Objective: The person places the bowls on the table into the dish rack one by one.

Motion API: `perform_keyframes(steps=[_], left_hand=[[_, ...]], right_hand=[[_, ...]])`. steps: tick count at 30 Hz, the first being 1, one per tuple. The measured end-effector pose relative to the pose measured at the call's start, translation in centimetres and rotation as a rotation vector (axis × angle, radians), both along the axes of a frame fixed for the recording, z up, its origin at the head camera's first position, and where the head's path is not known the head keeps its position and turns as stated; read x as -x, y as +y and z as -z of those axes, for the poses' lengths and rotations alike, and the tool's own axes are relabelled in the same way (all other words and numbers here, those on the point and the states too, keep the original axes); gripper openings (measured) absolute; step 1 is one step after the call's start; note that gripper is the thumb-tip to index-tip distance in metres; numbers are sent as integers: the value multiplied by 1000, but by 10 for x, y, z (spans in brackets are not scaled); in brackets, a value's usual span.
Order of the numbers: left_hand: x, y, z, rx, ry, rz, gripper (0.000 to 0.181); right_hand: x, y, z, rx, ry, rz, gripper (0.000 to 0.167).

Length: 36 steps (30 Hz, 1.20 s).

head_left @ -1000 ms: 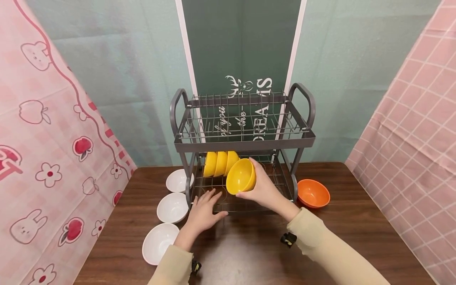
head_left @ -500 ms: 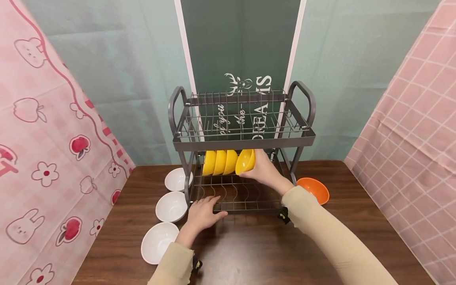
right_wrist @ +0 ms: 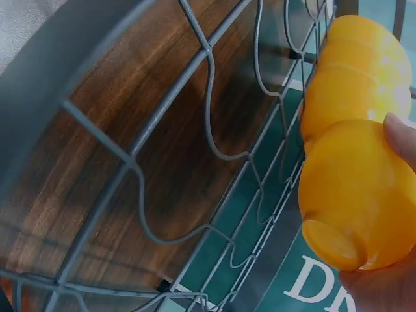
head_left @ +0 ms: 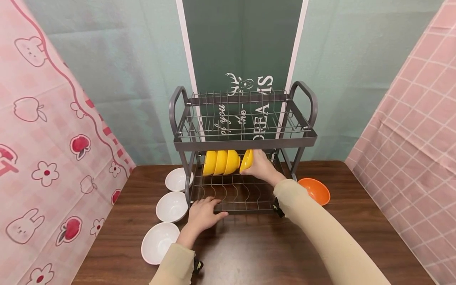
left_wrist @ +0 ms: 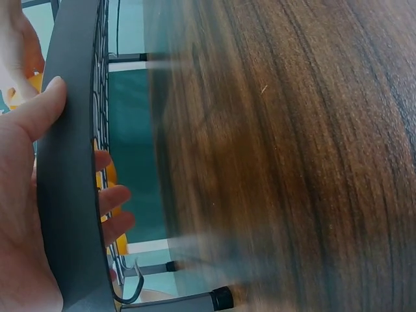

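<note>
My right hand (head_left: 261, 168) holds a yellow bowl (head_left: 246, 160), tipped on its side, inside the lower tier of a grey two-tier dish rack (head_left: 246, 144). Just left of it, several yellow bowls (head_left: 221, 163) stand on edge in a row. Seen from the right wrist, the held bowl (right_wrist: 357, 188) has its base toward the camera and sits close to that row; thumb and fingers are at its rim. My left hand (head_left: 203, 213) grips the lower tier's front rail (left_wrist: 71, 156), thumb on one side and fingertips (left_wrist: 116, 195) curled past the other.
Three white bowls (head_left: 172, 206) line the table (head_left: 242, 253) left of the rack. An orange bowl (head_left: 315, 191) sits to its right. The upper tier overhangs the lower one, and curtains hang at the back and both sides.
My right hand has carried the yellow bowl from the rack's front back into the lower tier, turning it further onto its side. The left hand stays at the front rail, its fingers lowered.
</note>
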State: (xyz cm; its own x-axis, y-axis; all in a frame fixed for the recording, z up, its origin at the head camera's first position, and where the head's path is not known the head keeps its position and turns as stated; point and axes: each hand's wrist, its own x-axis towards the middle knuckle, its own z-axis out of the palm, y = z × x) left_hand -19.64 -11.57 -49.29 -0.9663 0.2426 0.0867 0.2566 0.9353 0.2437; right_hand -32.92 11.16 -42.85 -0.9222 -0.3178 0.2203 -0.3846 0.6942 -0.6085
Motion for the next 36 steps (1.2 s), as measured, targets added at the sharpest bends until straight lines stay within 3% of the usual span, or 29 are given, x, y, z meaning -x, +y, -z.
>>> perform_keyframes(steps=[18, 24, 36], left_hand=[[1, 2, 0, 24, -14, -4, 58], [1, 3, 1, 15, -18, -8, 59], [1, 2, 1, 21, -9, -13, 58]], right_hand=[[13, -10, 12, -130, -81, 57, 114], [12, -15, 11, -106, -100, 50, 114], [14, -21, 15, -114, -8, 14, 97]])
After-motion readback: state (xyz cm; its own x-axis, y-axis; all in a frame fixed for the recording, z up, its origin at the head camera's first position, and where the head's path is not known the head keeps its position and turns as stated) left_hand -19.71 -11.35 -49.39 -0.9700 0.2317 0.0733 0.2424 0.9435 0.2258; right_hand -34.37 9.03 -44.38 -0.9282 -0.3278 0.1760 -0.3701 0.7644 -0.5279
